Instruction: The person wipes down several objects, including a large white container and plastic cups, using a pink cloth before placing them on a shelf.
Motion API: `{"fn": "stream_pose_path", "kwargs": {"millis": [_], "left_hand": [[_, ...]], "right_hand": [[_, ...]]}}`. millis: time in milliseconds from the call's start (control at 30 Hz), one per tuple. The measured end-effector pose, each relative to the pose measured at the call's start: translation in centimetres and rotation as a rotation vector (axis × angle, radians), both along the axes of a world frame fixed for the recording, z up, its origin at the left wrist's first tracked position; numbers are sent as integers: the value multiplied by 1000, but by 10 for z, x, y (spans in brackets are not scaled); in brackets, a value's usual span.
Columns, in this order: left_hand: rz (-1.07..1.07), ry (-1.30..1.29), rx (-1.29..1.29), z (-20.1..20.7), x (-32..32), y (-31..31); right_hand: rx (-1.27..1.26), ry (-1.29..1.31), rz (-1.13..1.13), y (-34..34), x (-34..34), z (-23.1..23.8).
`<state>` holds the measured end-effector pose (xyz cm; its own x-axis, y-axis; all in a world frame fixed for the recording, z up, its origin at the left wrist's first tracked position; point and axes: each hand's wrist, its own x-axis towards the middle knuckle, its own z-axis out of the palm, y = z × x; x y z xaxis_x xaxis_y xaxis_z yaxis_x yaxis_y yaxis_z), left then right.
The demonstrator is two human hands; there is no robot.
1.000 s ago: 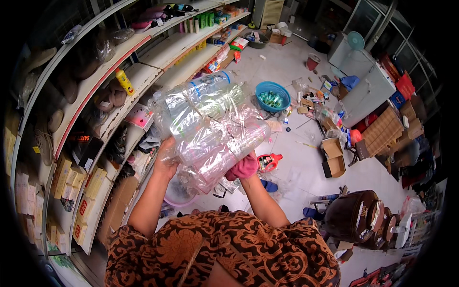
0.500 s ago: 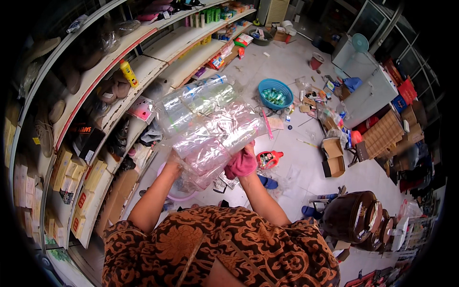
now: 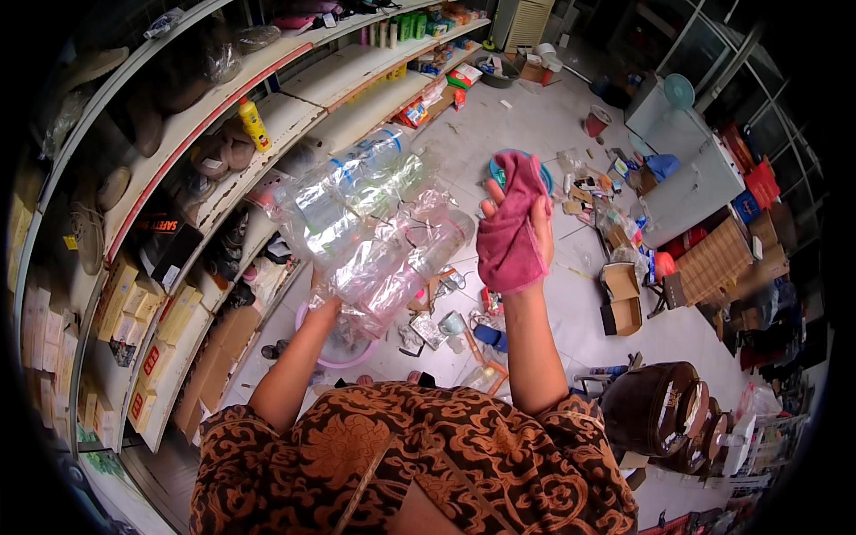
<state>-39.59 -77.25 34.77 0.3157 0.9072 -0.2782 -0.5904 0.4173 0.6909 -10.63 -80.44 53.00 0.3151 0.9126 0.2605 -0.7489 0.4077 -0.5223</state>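
Observation:
My left hand (image 3: pixel 321 308) grips the near left corner of a large shrink-wrapped pack of clear plastic cylinders (image 3: pixel 374 227), perhaps bottles or jars. The pack is held up in front of me, tilted, its film crinkled and shiny. To its right, apart from it, my right hand (image 3: pixel 542 234) is raised with a pink cloth (image 3: pixel 510 245). The cloth hangs over the palm, and fingertips show at its left edge. Behind the cloth, a blue basin (image 3: pixel 547 181) is mostly hidden. A pink-rimmed basin (image 3: pixel 343 361) stands on the floor below the pack.
Metal shelves (image 3: pixel 267 116) curve along my left, holding shoes, boxes and a yellow bottle (image 3: pixel 254 125). Scattered items and an open cardboard box (image 3: pixel 621 299) lie on the floor. Large brown jars (image 3: pixel 651 406) stand at right, near a white cabinet (image 3: pixel 695 192).
My right hand has left the pack's right side and risen up and to the right with the pink cloth. The pack, still in my left hand, has shifted slightly left.

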Motion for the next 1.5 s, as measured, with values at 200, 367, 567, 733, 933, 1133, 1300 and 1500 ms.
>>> {"fn": "stream_pose_path", "kwargs": {"millis": [200,367,567,733,933,1133,1300,1500], "left_hand": [[128,188,426,53,28,-13],[42,-97,240,72,28,-26],[77,-188,-117,-33,19,6],[31,-156,-45,-3,-7,4],[128,-77,103,14,18,-16],[121,97,168,26,6,-34],[-19,524,440,45,6,-54],[113,-23,107,17,3,-32]], "right_hand": [[-49,-1755,-535,11,-56,-23],[-114,-1572,-597,-3,-57,-36],[314,-1580,-269,-40,-133,-32],[159,-1623,-539,-4,-79,-33],[210,-1514,-412,-10,-127,-14],[351,-1670,-444,8,-107,4],[-219,-1258,-349,37,-60,1],[588,-1540,-303,-6,-146,16]]}}
